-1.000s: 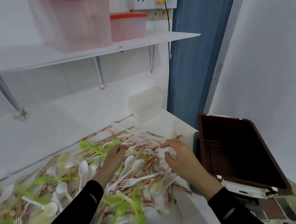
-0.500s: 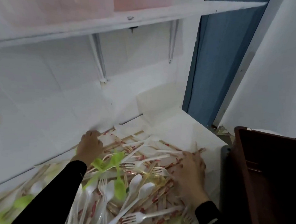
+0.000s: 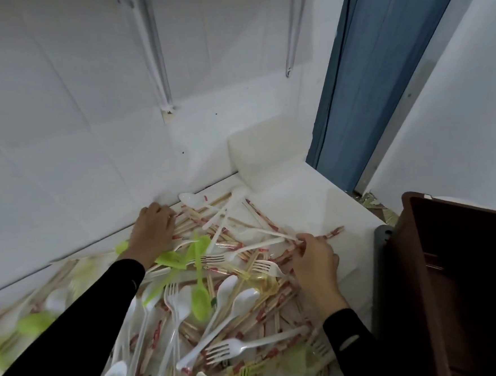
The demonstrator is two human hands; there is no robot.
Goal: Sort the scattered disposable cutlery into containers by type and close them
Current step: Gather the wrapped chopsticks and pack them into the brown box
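We've got the mixed cutlery pile (image 3: pixel 219 292) spread over the white counter (image 3: pixel 315 200): white forks (image 3: pixel 237 348), white spoons (image 3: pixel 242 298), a green spoon (image 3: pixel 200 302) and lots of red-printed wrapped chopsticks (image 3: pixel 264 310), all crossed over each other. Our right hand (image 3: pixel 315 261) sits at the pile's right edge, thumb + forefinger tips (image 3: pixel 303 241) pinching the near end of one chopstick pair (image 3: pixel 332 231). Its long axis runs away from the fingers, to the right and slightly toward the wall (image 3: pixel 91 140), over bare counter, so it should draw out lengthwise w/o snagging. Our left hand (image 3: pixel 153 232) is at the back by the wall, knuckles up, fingers bent down onto more chopsticks there. Its tips are hidden, so we can't tell if it grips any. The clear container (image 3: pixel 262 157) stands in the back corner, beyond both hands and prob. nearer the right one; no lid seen. A brown bin (image 3: pixel 467 275) stands off the counter's right side. Judging by the pile, sorting is barely begun. Next, prob., the right hand lifts its pair toward that container.
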